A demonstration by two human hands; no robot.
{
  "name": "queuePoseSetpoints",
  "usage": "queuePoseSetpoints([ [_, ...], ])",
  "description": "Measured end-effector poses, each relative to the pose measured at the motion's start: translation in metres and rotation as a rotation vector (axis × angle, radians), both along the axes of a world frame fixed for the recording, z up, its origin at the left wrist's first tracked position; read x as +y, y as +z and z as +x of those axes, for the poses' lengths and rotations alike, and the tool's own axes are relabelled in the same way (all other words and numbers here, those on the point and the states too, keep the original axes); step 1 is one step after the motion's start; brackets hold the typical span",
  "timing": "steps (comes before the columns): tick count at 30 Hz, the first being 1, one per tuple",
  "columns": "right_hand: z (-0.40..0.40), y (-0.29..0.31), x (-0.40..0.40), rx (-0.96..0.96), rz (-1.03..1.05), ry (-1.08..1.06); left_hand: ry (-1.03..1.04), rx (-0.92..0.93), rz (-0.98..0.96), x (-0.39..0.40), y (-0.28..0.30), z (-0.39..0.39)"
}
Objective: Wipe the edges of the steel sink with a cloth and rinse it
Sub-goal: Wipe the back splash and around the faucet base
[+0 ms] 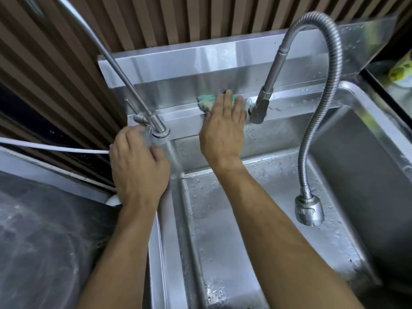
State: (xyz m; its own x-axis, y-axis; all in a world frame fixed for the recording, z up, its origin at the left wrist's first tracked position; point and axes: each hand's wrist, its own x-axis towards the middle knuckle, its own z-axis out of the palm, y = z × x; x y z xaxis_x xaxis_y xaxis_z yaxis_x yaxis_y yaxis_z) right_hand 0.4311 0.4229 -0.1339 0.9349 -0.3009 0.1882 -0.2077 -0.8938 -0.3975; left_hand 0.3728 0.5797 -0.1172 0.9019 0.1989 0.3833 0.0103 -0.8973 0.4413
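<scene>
While the right hand presses flat, grip: the right hand (223, 128) lies with straight fingers on the cloth (206, 102), pushing it down without clenching it
Cloth place: on the back ledge of the steel sink (278, 186), under the fingers, with a green corner showing to their left
Cloth handling: soft, limp and light, probably damp; I judge a flat palm spreads it best, and bunching it in the fist would suit rinsing
Left hand: the left hand (138, 166) rests with loosely curled fingers on the sink's left rim, touching the base of the slim tap (142, 103)
Beside the grip: the flexible hose faucet (307, 210) has its base just right of the fingertips
Steel: stiff, wet, likely slippery
Writing: none readable; the marking on the faucet head is too blurred
</scene>
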Motion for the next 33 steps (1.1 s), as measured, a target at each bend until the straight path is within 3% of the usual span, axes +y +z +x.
queuePoseSetpoints([
  [4,-0.017,-0.005,0.001,-0.094,-0.027,0.130,-0.209,-0.239,-0.028,-0.013,0.013,-0.016],
  [7,-0.029,-0.009,-0.023,-0.123,-0.039,0.331,-0.293,-0.211,-0.051,-0.034,0.026,0.002],
  [11,-0.034,-0.014,-0.036,-0.165,0.012,0.362,-0.352,-0.174,-0.012,-0.063,0.047,0.044],
  [15,-0.032,-0.011,-0.027,-0.188,0.191,0.269,-0.504,-0.249,0.148,-0.077,0.056,0.084],
  [18,-0.052,0.015,-0.031,-0.251,0.560,0.204,-0.564,-0.297,0.276,-0.076,0.055,0.111],
  [21,-0.093,0.039,-0.054,-0.355,0.938,-0.046,-0.570,-0.286,0.429,-0.071,0.043,0.123],
  [23,-0.104,0.045,-0.067,-0.455,1.072,-0.227,-0.541,-0.290,0.534,-0.071,0.034,0.123],
  [28,-0.066,0.029,-0.077,-0.726,0.908,-0.328,-0.469,-0.283,0.569,-0.082,0.031,0.120],
  [30,-0.038,0.020,-0.098,-0.827,0.977,-0.425,-0.445,-0.269,0.540,-0.087,0.032,0.117],
  [32,-0.006,0.025,-0.120,-0.833,0.958,-0.467,-0.449,-0.275,0.499,-0.094,0.033,0.116],
  [33,0.013,0.030,-0.129,-0.828,0.873,-0.385,-0.474,-0.290,0.498,-0.099,0.033,0.118],
])
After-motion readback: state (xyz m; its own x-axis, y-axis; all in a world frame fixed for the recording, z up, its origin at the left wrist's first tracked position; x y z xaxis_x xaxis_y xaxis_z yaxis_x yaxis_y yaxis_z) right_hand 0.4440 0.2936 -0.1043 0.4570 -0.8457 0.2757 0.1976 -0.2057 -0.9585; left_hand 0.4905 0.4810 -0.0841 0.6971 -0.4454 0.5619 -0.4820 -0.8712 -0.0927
